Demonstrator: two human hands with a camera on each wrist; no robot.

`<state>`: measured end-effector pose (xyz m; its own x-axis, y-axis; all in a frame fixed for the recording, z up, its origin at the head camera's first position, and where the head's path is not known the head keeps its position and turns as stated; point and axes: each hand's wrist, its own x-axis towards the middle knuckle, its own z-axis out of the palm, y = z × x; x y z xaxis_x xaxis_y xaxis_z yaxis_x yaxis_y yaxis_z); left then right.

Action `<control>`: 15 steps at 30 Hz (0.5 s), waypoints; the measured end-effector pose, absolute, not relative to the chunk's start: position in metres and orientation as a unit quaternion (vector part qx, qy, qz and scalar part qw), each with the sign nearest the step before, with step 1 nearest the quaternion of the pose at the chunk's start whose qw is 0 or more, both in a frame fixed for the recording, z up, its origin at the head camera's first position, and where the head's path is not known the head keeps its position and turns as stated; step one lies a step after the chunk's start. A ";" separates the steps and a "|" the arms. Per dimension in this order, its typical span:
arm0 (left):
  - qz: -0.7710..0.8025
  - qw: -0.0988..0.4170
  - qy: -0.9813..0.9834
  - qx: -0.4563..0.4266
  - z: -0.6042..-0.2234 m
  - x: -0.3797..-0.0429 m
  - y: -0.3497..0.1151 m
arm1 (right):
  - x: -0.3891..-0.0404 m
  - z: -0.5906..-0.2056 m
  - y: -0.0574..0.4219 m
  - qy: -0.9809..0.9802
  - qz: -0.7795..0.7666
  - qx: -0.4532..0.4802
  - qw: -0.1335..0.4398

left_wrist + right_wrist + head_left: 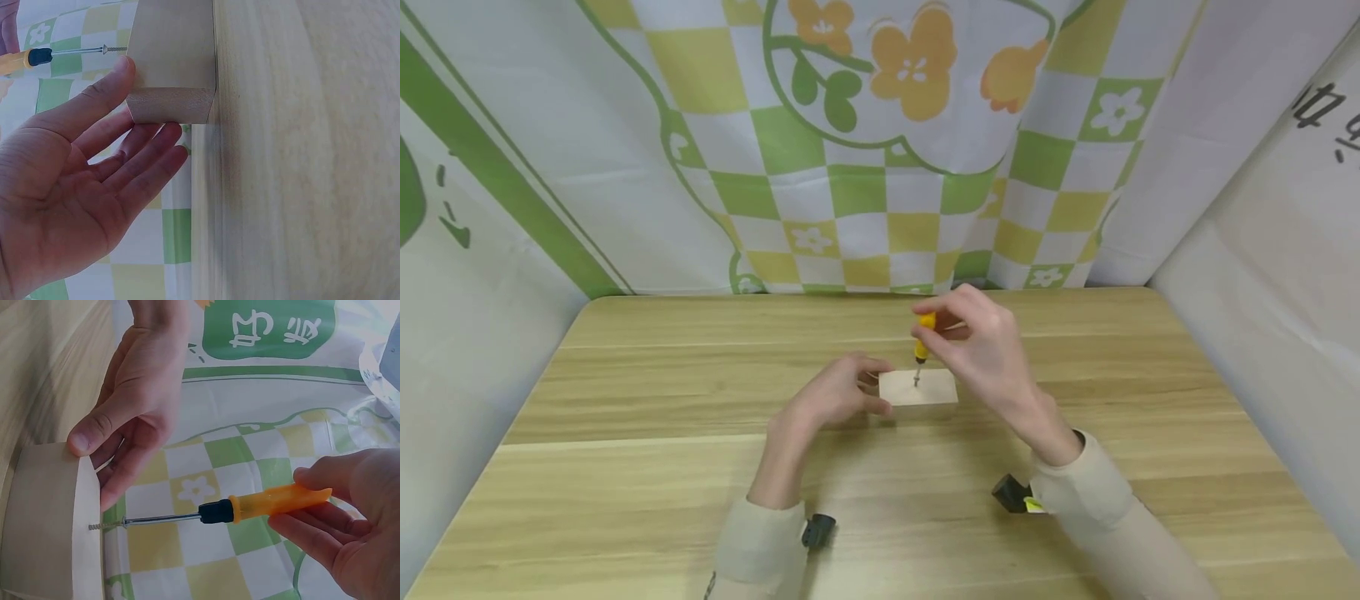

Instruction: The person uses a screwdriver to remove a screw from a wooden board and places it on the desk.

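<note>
A pale wooden block (937, 387) lies on the table, and my left hand (831, 393) grips its left end, the thumb at a top edge in the left wrist view. A screw (107, 525) stands upright in the block's top face, with part of its threaded shank showing above the wood. The thumb and fingers of my right hand (988, 346) pinch the yellow handle of a screwdriver (269, 505). Its metal shaft points down to the screw, the tip meeting the screw head.
The wood-grain table (647, 500) reaches back to a checked, flowered curtain (857, 200). White printed cloth (1285, 250) hangs at the right side. A black wrist camera (818, 531) sits by the left sleeve, another (1011, 493) by the right.
</note>
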<state>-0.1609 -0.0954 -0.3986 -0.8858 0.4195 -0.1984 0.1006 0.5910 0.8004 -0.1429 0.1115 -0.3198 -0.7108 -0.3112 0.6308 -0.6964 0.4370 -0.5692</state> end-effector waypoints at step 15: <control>0.428 0.187 0.872 0.146 -0.398 -0.161 -0.096 | -0.145 -0.323 0.107 -0.800 0.470 0.329 0.173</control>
